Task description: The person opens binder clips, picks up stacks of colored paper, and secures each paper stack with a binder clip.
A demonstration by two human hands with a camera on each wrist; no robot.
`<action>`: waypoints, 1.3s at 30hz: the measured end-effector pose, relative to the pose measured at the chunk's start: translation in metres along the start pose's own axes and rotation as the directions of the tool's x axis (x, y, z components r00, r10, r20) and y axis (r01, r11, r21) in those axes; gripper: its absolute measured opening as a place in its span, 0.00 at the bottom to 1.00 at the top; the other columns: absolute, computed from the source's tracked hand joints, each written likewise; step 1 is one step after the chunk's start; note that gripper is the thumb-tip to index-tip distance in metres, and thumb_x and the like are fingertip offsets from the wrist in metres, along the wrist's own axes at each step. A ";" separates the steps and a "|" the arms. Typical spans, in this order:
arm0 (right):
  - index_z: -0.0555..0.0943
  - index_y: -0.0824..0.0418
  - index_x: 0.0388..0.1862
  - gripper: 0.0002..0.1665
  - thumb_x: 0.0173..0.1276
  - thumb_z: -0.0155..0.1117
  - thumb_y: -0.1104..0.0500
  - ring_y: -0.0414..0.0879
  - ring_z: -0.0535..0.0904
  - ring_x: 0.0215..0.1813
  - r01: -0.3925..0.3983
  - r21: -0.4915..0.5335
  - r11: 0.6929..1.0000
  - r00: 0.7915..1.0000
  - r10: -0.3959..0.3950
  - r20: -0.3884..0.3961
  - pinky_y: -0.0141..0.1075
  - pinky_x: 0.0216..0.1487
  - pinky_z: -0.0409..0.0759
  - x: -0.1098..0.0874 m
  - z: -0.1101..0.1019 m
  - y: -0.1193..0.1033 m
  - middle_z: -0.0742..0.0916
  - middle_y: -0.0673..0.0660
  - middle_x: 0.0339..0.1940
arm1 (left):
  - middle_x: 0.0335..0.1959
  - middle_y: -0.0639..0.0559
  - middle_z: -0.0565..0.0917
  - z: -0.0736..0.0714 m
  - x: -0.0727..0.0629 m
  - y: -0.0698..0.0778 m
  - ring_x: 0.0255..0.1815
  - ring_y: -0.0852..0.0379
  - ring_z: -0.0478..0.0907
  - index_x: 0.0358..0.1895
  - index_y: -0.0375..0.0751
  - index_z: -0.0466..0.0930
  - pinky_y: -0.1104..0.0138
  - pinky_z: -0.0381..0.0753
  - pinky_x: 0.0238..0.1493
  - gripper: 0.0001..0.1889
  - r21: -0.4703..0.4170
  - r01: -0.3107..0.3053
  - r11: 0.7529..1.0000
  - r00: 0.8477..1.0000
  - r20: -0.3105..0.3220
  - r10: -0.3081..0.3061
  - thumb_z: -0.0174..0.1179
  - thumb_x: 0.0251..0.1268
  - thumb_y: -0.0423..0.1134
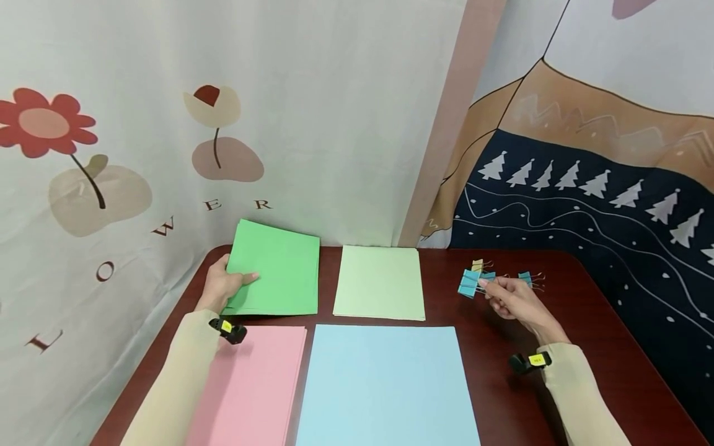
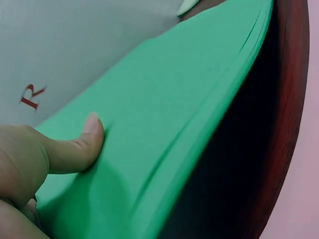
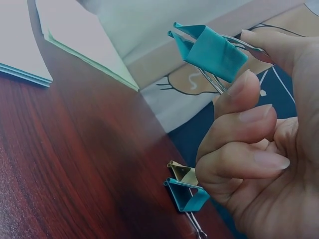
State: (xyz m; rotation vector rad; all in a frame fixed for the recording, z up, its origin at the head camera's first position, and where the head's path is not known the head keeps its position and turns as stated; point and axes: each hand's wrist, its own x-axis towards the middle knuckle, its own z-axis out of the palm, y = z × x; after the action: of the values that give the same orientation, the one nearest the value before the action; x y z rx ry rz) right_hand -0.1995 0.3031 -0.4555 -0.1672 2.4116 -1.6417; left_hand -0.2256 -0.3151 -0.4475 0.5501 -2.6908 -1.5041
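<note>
My left hand [image 1: 224,284] grips a stack of green paper [image 1: 279,269] at its left edge, thumb lying on top and the other fingers hidden underneath. The left side of the stack is lifted and bends, with dark space under it in the left wrist view. My right hand [image 1: 515,303] pinches a blue binder clip [image 3: 214,52] by its wire handles, between thumb and index finger. The clip's mouth points left, and the remaining fingers are curled. Beyond that hand lie a yellow binder clip [image 1: 477,265] and other blue binder clips [image 1: 525,278] on the table.
Pale green paper [image 1: 379,282] lies right of the green stack. Nearer to me are a pink paper stack [image 1: 259,384] and a large light blue stack [image 1: 387,384]. The dark red table [image 1: 496,396] meets a printed curtain [image 1: 334,124] at its back edge.
</note>
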 end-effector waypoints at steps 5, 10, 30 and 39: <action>0.73 0.73 0.37 0.30 0.79 0.58 0.44 0.38 0.65 0.18 0.008 -0.002 1.000 1.000 -0.008 -0.006 0.29 0.17 0.61 -0.001 -0.001 -0.001 0.73 0.50 0.17 | 0.69 0.38 0.73 0.004 -0.006 0.009 0.57 0.45 0.71 0.72 0.42 0.66 0.55 0.72 0.52 0.38 -0.062 -0.008 0.998 1.000 0.006 0.008 0.74 0.63 0.45; 0.73 0.74 0.37 0.30 0.80 0.57 0.45 0.38 0.64 0.17 0.017 0.002 1.000 1.000 -0.017 0.002 0.30 0.16 0.61 -0.001 0.000 -0.002 0.73 0.50 0.17 | 0.68 0.42 0.73 0.008 -0.013 0.017 0.55 0.49 0.71 0.72 0.47 0.66 0.58 0.72 0.50 0.38 -0.117 0.016 0.993 1.000 0.019 -0.013 0.75 0.61 0.46; 0.72 0.76 0.34 0.26 0.81 0.56 0.52 0.39 0.61 0.15 0.139 0.046 0.989 0.989 -0.141 0.046 0.30 0.13 0.56 0.002 0.017 -0.015 0.72 0.50 0.15 | 0.69 0.44 0.73 0.052 -0.049 0.051 0.46 0.55 0.79 0.73 0.50 0.66 0.65 0.81 0.44 0.37 -0.267 -0.018 0.964 0.995 0.091 0.043 0.73 0.63 0.42; 0.72 0.74 0.34 0.24 0.81 0.56 0.53 0.40 0.62 0.16 0.148 0.077 0.986 0.985 -0.154 0.073 0.29 0.15 0.57 0.007 0.031 -0.022 0.72 0.50 0.17 | 0.64 0.45 0.76 0.068 -0.063 0.063 0.40 0.58 0.82 0.71 0.51 0.69 0.64 0.83 0.41 0.35 -0.313 -0.007 0.950 0.994 0.100 0.041 0.74 0.62 0.40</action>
State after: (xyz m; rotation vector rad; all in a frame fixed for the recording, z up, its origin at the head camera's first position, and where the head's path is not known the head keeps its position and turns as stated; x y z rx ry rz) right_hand -0.1990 0.2653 -0.4463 -0.4043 2.3289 -1.7474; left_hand -0.1970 -0.2101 -0.4222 0.4313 -2.4407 -1.9513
